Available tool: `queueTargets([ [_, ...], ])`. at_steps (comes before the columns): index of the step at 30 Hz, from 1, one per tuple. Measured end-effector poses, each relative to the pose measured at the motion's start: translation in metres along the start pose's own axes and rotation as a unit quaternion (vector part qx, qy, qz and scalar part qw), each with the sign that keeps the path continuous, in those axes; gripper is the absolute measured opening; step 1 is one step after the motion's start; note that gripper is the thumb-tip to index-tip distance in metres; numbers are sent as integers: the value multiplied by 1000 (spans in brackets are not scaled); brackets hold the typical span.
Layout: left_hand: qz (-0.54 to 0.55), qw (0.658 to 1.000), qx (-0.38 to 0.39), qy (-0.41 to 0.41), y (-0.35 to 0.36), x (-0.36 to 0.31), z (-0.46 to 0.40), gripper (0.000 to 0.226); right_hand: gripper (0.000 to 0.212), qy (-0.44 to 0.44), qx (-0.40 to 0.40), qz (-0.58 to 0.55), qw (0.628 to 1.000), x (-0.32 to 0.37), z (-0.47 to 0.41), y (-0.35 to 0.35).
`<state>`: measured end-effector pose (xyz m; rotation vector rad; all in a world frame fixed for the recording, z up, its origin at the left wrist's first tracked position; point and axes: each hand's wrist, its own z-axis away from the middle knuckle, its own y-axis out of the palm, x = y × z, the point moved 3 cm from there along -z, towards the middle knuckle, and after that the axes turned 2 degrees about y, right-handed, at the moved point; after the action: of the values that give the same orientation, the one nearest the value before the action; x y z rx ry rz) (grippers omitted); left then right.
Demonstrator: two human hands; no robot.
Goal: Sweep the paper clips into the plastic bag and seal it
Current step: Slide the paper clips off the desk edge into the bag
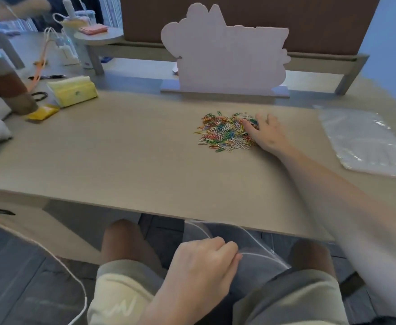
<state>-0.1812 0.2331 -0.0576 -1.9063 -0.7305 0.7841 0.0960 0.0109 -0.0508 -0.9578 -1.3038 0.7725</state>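
My right hand point(266, 133) lies flat on the desk point(122, 160), fingers straight, against the paper clips point(225, 132) pile's right edge — my left hand point(201, 266) pinches the plastic bag point(258, 254) rim below the desk's near edge.

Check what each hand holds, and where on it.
The left hand pinches the plastic bag at its open top edge, below the desk edge. The right hand holds nothing, resting on the paper clips.
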Motion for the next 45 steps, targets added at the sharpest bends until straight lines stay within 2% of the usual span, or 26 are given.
queueTargets([
  [2, 0, 1000, 0, -6, -2, -1, 0, 27, 84, -23, 36, -9, 999, 7, -11, 3],
  [5, 4, 1000, 3, -15, -4, -1, 0, 25, 69, -92, 74, -15, 993, 19, -14, 7],
  [9, 11, 999, 10, -31, -3, 1, 3, 23, 54, -134, 63, -43, 988, 24, 5, 5],
  [14, 6, 999, 12, -44, -4, -1, 8, 21, 51, -168, 77, -61, 981, 30, 50, 14],
  [20, 8, 997, 56, -47, 10, -4, 21, 18, 57, -165, 95, -82, 978, 37, 107, 26],
  [23, 5, 996, 61, -59, 20, -5, 27, 20, 54, -164, 91, -188, 964, 43, 130, 19],
  [25, 10, 995, 55, -77, 21, -4, 28, 22, 48, -128, 43, -251, 958, 39, 140, 12],
  [26, 8, 995, 49, -83, 19, -4, 27, 22, 46, -104, -3, -233, 967, 34, 141, 9],
  [28, 6, 995, 41, -94, 17, -3, 25, 22, 43, -68, -58, -110, 990, 21, 141, 5],
  [30, 7, 994, 34, -104, 16, -2, 22, 22, 39, -60, -27, -27, 997, 13, 139, 7],
  [33, 12, 993, 27, -116, 15, 0, 18, 23, 35, -78, 34, -20, 996, 15, 142, 7],
  [40, 37, 992, 27, -120, 20, 5, 6, 23, 31, -145, 54, -37, 987, 31, 163, 6],
  [45, 54, 991, 15, -118, 24, 8, 4, 21, 30, -152, 85, -50, 983, 39, 185, 13],
])
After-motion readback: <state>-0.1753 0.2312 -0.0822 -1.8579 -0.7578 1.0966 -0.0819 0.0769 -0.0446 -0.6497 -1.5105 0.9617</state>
